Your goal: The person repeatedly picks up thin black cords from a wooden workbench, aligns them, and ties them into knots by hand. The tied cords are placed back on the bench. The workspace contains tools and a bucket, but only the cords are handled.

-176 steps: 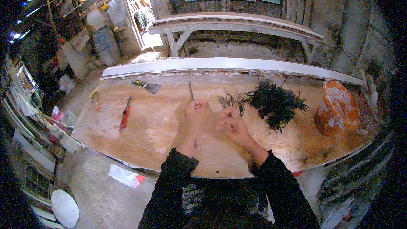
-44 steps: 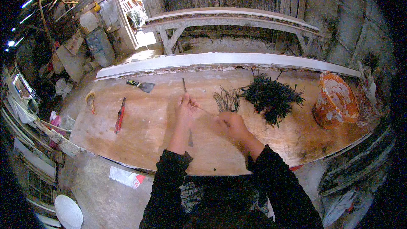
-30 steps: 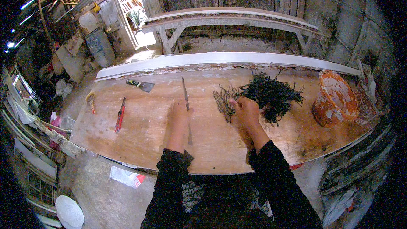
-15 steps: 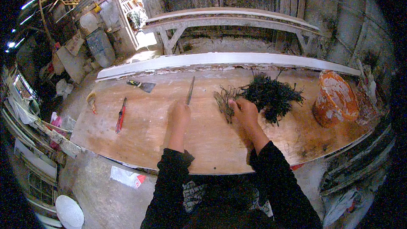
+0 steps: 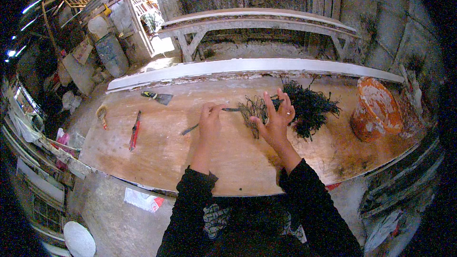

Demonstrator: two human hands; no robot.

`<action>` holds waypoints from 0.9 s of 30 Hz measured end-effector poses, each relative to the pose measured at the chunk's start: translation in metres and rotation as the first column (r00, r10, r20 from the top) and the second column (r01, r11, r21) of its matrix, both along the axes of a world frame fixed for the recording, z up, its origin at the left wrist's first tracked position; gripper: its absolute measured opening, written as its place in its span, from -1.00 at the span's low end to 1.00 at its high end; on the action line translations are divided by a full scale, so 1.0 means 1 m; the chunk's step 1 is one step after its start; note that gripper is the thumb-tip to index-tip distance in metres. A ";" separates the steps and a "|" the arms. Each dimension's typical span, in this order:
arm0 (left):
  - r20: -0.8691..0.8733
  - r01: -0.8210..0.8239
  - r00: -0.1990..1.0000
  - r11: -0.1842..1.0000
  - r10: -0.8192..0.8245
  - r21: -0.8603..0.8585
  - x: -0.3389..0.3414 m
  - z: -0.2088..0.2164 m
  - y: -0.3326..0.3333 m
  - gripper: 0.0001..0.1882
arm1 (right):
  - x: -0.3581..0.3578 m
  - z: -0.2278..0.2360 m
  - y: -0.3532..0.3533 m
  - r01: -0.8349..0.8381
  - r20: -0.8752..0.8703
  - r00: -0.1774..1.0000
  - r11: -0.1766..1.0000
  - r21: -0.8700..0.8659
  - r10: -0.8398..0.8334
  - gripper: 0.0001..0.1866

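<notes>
My left hand [image 5: 210,116] is closed round a thin dark strip [image 5: 232,109]. One end of the strip reaches right toward a loose bunch of thin, brownish, looped strands [image 5: 251,110], while the other sticks out lower left. Over the right side of that bunch, my right hand [image 5: 276,120] has its fingers spread, palm down. Whether its fingertips touch any strands, I cannot tell. Just beyond it lies a dark, tangled heap of black-green strands [image 5: 312,107]. All this is on a brown wooden tabletop [image 5: 228,166].
At the tabletop's left are a brush [image 5: 102,115], a red-handled tool [image 5: 135,132] and a scraper [image 5: 158,97]. An orange plaster-smeared bucket [image 5: 366,119] stands at the right. A long white beam [image 5: 257,66] runs along the far edge, with a bench [image 5: 257,24] behind.
The strip in my left hand has swung from pointing away to lying roughly crosswise. My right hand has let go of the looped strands and spread its fingers.
</notes>
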State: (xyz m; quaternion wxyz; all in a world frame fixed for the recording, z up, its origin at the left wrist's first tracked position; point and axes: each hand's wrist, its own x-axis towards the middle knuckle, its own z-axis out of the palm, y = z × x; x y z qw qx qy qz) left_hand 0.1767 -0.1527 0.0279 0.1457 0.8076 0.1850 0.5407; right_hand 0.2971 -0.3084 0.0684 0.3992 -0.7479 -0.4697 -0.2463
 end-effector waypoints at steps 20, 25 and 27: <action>0.001 -0.068 0.998 0.998 0.068 0.001 -0.007 0.001 0.008 -0.73 | 0.011 -0.024 0.012 -0.281 -0.236 0.941 0.948 -0.153 0.241 -0.70; 0.040 -0.067 0.997 0.998 0.067 -0.015 -0.005 0.005 0.006 -0.73 | 0.009 -0.012 0.005 -0.483 -0.614 0.726 0.865 -0.136 0.309 -0.80; 0.032 -0.087 0.996 0.996 0.087 -0.001 -0.006 0.007 0.004 -0.73 | 0.008 -0.014 0.004 -0.524 -0.721 0.589 0.851 0.003 0.365 -0.78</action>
